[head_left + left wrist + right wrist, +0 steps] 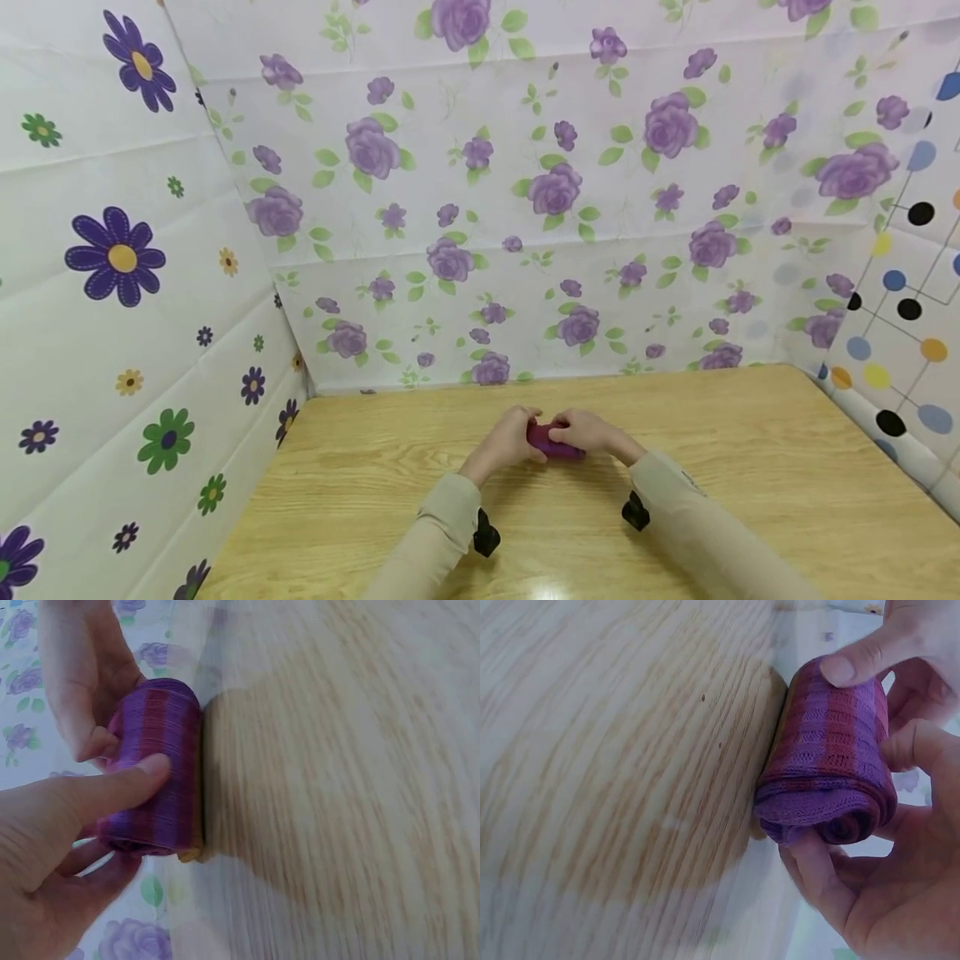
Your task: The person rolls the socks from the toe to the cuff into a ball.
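Note:
Between the two hands a ribbed knit sock roll [551, 442], striped purple and maroon, lies on the wooden table. My left hand [513, 437] grips one end. Its thumb presses on top of the stripes in the left wrist view, fingers curled behind the sock roll [154, 765]. At the other end my right hand [588, 433] holds the roll. In the right wrist view, the right hand's [907, 877] fingers are bent around the end where the spiral layers of the sock roll [825, 750] show. A bit of mustard-yellow fabric shows along its underside in the left wrist view.
The wooden table [352, 500] reaches back to a wall sheet [510, 300] with purple roses. A daisy-patterned sheet [217, 350] stands at the left, a dotted one [907, 367] at the right. Small black devices [486, 533] hang at both wrists, below beige sleeves.

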Demonstrator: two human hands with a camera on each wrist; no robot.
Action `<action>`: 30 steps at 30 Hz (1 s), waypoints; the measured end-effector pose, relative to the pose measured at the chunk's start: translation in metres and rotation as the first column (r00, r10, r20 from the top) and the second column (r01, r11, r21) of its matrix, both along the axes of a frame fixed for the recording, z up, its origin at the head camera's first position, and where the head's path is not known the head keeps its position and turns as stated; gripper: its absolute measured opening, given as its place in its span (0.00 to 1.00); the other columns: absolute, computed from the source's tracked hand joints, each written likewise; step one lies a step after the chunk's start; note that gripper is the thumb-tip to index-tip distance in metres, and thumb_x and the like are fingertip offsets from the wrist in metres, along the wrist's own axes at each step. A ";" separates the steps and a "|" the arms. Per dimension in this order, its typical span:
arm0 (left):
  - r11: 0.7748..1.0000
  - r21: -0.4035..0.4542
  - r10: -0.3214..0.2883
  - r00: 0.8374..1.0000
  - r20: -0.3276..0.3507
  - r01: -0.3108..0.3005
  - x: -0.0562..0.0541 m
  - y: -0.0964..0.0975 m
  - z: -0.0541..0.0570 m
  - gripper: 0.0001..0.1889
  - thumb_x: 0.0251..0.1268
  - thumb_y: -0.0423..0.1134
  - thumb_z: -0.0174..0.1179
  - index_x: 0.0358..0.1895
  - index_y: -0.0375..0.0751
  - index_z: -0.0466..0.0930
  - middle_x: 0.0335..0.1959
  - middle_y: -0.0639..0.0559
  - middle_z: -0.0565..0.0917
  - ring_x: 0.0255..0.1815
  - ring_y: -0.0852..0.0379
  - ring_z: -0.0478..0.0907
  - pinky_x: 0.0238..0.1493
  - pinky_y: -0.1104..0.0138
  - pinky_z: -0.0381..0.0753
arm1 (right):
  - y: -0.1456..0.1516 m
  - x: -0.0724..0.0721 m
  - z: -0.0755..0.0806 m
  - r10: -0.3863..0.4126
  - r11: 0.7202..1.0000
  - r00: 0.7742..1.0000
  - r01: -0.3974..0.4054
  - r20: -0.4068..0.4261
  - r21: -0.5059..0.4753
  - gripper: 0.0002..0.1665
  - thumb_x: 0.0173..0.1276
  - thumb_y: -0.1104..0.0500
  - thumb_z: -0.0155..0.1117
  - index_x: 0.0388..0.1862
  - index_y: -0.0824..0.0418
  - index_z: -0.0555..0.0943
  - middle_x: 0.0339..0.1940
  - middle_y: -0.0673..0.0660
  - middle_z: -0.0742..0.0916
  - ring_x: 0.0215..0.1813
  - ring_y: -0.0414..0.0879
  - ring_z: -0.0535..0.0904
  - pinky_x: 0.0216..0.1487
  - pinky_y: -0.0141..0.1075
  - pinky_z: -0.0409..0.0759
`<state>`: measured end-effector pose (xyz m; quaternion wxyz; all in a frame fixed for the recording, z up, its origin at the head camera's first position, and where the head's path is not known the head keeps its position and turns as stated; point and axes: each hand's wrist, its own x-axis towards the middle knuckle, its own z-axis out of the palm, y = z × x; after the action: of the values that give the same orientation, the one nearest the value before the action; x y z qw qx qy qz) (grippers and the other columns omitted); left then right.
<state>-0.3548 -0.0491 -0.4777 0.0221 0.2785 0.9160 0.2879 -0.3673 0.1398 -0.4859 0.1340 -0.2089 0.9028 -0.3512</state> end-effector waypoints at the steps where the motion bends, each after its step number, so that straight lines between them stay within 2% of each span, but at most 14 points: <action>1: 1.000 0.009 0.008 1.000 -0.014 -0.008 0.000 0.000 0.000 0.34 0.42 0.37 0.78 0.57 0.30 0.76 0.46 0.42 0.84 0.46 0.51 0.80 0.49 0.66 0.80 | 0.000 0.000 0.001 -0.009 1.000 1.000 0.009 0.003 0.003 0.18 0.71 0.53 0.55 0.46 0.65 0.83 0.35 0.55 0.86 0.33 0.44 0.76 0.36 0.36 0.73; 5: 0.999 0.033 0.030 0.999 -0.041 -0.029 -0.001 0.000 0.001 0.26 0.43 0.37 0.78 0.48 0.34 0.80 0.42 0.44 0.86 0.42 0.54 0.83 0.43 0.70 0.81 | -0.001 0.000 0.003 -0.048 0.999 0.999 0.048 0.010 0.002 0.19 0.71 0.53 0.55 0.47 0.67 0.82 0.35 0.56 0.86 0.33 0.44 0.76 0.36 0.35 0.74; 8: 0.999 0.020 0.031 0.999 -0.040 -0.030 -0.002 0.000 0.003 0.19 0.44 0.37 0.77 0.41 0.36 0.83 0.38 0.47 0.86 0.39 0.57 0.82 0.40 0.73 0.80 | -0.004 0.004 0.004 -0.071 0.997 0.997 0.071 -0.026 0.007 0.18 0.69 0.55 0.56 0.48 0.69 0.80 0.36 0.58 0.85 0.34 0.46 0.77 0.36 0.37 0.75; 11: 1.000 0.011 0.029 0.999 -0.023 -0.029 -0.003 0.000 0.004 0.17 0.45 0.37 0.76 0.40 0.36 0.84 0.37 0.48 0.86 0.37 0.60 0.81 0.37 0.74 0.79 | -0.009 0.011 0.005 -0.112 0.993 0.986 0.117 -0.125 0.029 0.19 0.67 0.57 0.59 0.50 0.70 0.76 0.40 0.63 0.83 0.38 0.51 0.76 0.40 0.43 0.76; 13: 1.000 0.007 0.019 1.000 -0.012 -0.019 -0.005 0.000 0.005 0.16 0.48 0.37 0.75 0.41 0.35 0.85 0.37 0.49 0.86 0.35 0.61 0.80 0.36 0.75 0.78 | -0.012 0.016 0.006 -0.134 0.988 0.965 0.147 -0.225 0.041 0.19 0.66 0.59 0.60 0.52 0.69 0.74 0.42 0.65 0.81 0.42 0.54 0.75 0.44 0.47 0.75; 15: 1.000 -0.007 0.003 1.000 -0.008 -0.003 -0.006 0.000 0.004 0.15 0.51 0.37 0.73 0.42 0.36 0.85 0.37 0.49 0.86 0.34 0.63 0.78 0.35 0.75 0.76 | -0.015 0.021 0.005 -0.126 0.984 0.925 0.163 -0.359 0.075 0.17 0.64 0.61 0.62 0.49 0.67 0.74 0.41 0.64 0.79 0.43 0.55 0.74 0.45 0.49 0.74; 18: 0.999 -0.030 -0.028 1.000 -0.014 0.027 -0.009 0.000 0.003 0.13 0.56 0.36 0.70 0.44 0.36 0.85 0.38 0.49 0.87 0.33 0.63 0.76 0.34 0.74 0.74 | -0.019 0.026 0.004 -0.035 0.980 0.831 0.138 -0.555 0.145 0.10 0.61 0.64 0.65 0.40 0.65 0.76 0.34 0.60 0.79 0.36 0.51 0.73 0.39 0.43 0.73; 20: 0.998 -0.045 -0.037 0.999 -0.008 0.037 -0.010 -0.001 0.002 0.13 0.58 0.36 0.68 0.45 0.36 0.84 0.38 0.48 0.86 0.32 0.64 0.75 0.34 0.74 0.73 | -0.021 0.030 0.004 0.037 0.970 0.772 0.124 -0.634 0.208 0.09 0.59 0.64 0.68 0.36 0.64 0.77 0.30 0.57 0.79 0.32 0.48 0.72 0.34 0.40 0.72; 21: 0.998 -0.051 -0.039 0.999 -0.003 0.039 -0.010 -0.001 0.001 0.12 0.59 0.35 0.67 0.46 0.36 0.84 0.39 0.48 0.86 0.32 0.63 0.74 0.34 0.74 0.73 | -0.022 0.032 0.004 0.065 0.964 0.758 0.120 -0.649 0.237 0.11 0.57 0.63 0.70 0.36 0.64 0.77 0.30 0.57 0.79 0.32 0.47 0.72 0.33 0.39 0.72; 23: 0.998 -0.055 -0.036 0.999 0.004 0.036 -0.011 -0.001 0.000 0.12 0.61 0.35 0.65 0.46 0.35 0.83 0.38 0.48 0.85 0.32 0.63 0.73 0.34 0.74 0.72 | -0.024 0.036 0.006 0.103 0.952 0.754 0.114 -0.648 0.284 0.17 0.56 0.61 0.73 0.39 0.66 0.77 0.33 0.59 0.80 0.34 0.49 0.74 0.36 0.41 0.75; 27: 0.998 -0.047 -0.032 0.999 0.024 0.033 -0.013 -0.001 0.000 0.09 0.64 0.34 0.61 0.45 0.35 0.81 0.35 0.49 0.83 0.30 0.63 0.72 0.33 0.73 0.71 | -0.028 0.038 0.005 0.136 0.928 0.774 0.119 -0.618 0.354 0.26 0.53 0.58 0.77 0.46 0.66 0.76 0.38 0.62 0.80 0.41 0.55 0.77 0.44 0.46 0.79; 28: 0.999 -0.038 -0.032 0.999 0.031 0.033 -0.013 -0.001 -0.001 0.08 0.65 0.33 0.60 0.44 0.34 0.81 0.35 0.48 0.83 0.30 0.62 0.71 0.32 0.72 0.71 | -0.029 0.037 0.004 0.140 0.924 0.772 0.123 -0.620 0.362 0.25 0.54 0.58 0.77 0.46 0.66 0.75 0.38 0.62 0.80 0.41 0.56 0.77 0.44 0.46 0.79; 30: 0.999 -0.022 -0.023 0.999 0.048 0.024 -0.013 -0.001 -0.002 0.07 0.66 0.33 0.58 0.43 0.34 0.80 0.34 0.48 0.82 0.29 0.62 0.71 0.31 0.72 0.70 | -0.031 0.034 0.001 0.147 0.914 0.753 0.144 -0.641 0.379 0.23 0.56 0.58 0.75 0.45 0.65 0.75 0.37 0.61 0.80 0.40 0.54 0.77 0.42 0.44 0.79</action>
<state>-0.3679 -0.0497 -0.4793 0.0506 0.2820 0.9150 0.2839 -0.3335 0.1088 -0.4850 -0.1515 -0.2870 0.9440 -0.0602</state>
